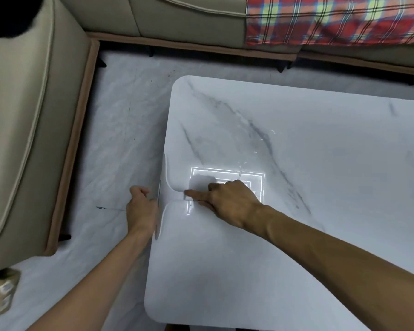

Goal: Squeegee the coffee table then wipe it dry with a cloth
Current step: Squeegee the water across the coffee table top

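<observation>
The white marble-look coffee table (296, 139) fills the right half of the view. A white squeegee (165, 211) lies on it with its blade along the table's left edge. My right hand (232, 199) is shut on the squeegee's handle, index finger stretched along it toward the blade. My left hand (141, 206) hangs just off the table's left edge, loosely cupped, thumb against the blade's outer side, with nothing seen in it. A few water drops (261, 142) glint on the tabletop beyond my right hand. No cloth is in view.
A beige sofa (34, 115) runs down the left and along the top, about a hand's length of white marble floor (120, 139) away from the table. A red plaid blanket (332, 20) lies on the sofa at top right. A ceiling light reflects on the tabletop.
</observation>
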`<state>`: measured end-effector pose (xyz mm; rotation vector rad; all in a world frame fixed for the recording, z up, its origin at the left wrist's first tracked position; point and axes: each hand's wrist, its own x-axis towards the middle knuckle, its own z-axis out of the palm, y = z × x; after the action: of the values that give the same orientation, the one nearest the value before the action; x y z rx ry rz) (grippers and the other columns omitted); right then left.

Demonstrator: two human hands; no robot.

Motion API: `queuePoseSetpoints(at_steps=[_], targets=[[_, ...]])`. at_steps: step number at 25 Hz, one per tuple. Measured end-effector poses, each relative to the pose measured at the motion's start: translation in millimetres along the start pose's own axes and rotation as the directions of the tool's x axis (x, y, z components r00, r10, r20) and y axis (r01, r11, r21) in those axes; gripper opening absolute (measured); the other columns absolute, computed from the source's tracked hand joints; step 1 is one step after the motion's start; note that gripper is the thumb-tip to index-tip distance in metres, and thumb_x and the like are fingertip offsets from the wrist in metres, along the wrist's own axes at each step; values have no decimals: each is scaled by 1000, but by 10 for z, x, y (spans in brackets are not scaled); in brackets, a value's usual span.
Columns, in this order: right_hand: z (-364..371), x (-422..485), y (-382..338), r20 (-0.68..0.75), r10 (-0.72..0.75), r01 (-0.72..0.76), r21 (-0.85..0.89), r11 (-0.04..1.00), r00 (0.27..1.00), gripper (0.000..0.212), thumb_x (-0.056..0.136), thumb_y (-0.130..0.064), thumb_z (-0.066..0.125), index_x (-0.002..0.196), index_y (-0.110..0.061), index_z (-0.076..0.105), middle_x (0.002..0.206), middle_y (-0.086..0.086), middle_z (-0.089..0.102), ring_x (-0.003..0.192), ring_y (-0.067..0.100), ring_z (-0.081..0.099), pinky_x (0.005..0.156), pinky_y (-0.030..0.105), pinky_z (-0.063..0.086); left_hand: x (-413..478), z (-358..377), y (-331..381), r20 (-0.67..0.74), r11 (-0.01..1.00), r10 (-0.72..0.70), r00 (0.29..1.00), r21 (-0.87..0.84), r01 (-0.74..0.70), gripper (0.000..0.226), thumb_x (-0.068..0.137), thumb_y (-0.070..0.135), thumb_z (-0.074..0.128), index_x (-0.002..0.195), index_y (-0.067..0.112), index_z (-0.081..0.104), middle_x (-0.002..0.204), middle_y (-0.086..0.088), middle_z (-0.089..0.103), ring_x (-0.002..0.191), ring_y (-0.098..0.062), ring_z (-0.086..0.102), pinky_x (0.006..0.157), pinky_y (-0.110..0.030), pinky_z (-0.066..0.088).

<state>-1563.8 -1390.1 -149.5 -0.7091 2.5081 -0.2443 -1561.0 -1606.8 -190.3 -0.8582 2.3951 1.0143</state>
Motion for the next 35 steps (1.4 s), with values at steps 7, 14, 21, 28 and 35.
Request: queuePoseSetpoints(at_steps=[7, 14, 21, 28, 35], targets=[[6, -837, 772, -83, 142, -147, -66, 987, 986, 42, 99, -46, 32, 139, -59, 27, 88, -4, 63, 75, 27, 66, 55, 29, 32, -104, 172, -89, 228, 985, 42, 973, 155, -79, 18, 84, -3, 42, 88, 11, 53, 76, 0, 53, 69, -20, 52, 53, -25, 37], [-92, -1171, 777, -95, 144, -150, -66, 986, 985, 41, 99, -52, 21, 139, -58, 28, 89, -7, 63, 70, 28, 65, 55, 32, 42, -183, 200, -110, 113, 991, 53, 992, 118, -67, 14, 85, -1, 46, 87, 11, 52, 81, -2, 55, 71, -19, 52, 53, -24, 37], [343, -281, -39, 53, -107, 108, -30, 994, 993, 45, 103, -32, 35, 145, -49, 28, 100, 4, 59, 81, 32, 62, 62, 34, 39, -266, 168, -396, 18, 992, -71, 997, 101, 69, 14, 88, 3, 42, 97, 14, 42, 74, 4, 46, 61, -9, 45, 47, -23, 30], [103, -1304, 948, -37, 89, -90, -44, 995, 995, 41, 99, -45, 37, 137, -59, 33, 87, -8, 63, 75, 24, 65, 57, 28, 37, -501, 273, -349, 141, 980, -112, 984, 178, 86, 13, 89, 2, 43, 97, 13, 41, 85, -7, 52, 66, -19, 49, 52, -25, 35], [44, -1058, 290, -8, 31, -30, 93, 995, 999, 40, 98, -53, 20, 137, -60, 30, 100, -10, 64, 90, 24, 64, 62, 28, 34, -754, -26, -471, 10, 989, -149, 989, -1, 149, 14, 89, 8, 49, 102, 12, 47, 97, -8, 56, 71, -19, 52, 57, -25, 40]])
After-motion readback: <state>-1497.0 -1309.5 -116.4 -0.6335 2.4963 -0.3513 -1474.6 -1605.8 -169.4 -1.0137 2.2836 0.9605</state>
